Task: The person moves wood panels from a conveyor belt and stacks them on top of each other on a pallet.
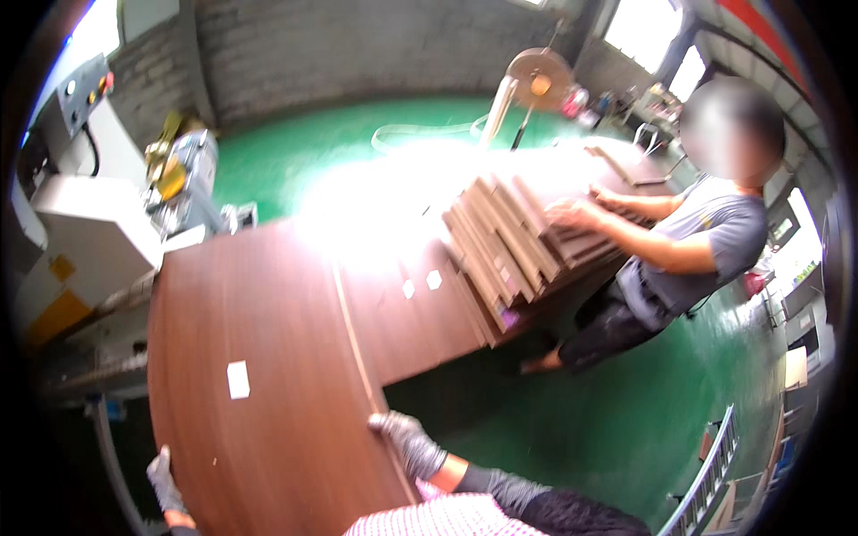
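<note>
A large dark-brown wood-grain panel (pixel 268 313) lies flat in front of me, with a white label (pixel 238 380) on its face. My left hand (pixel 163 482), in a grey glove, grips its left edge near my body. My right hand (pixel 409 439), also gloved, is closed over the right edge, its fingertips on the top face. The undersides of both grips are hidden. Beside that edge lies another brown panel (pixel 411 344) bearing two small white labels. Glare washes out the far ends of both panels.
A co-worker (pixel 706 232) stands at the right, hands on a leaning stack of brown boards (pixel 505 241). A machine with a control box (pixel 82 94) stands at the left. A fan (pixel 540 82) is at the back. Metal rails (pixel 706 473) stand at the lower right.
</note>
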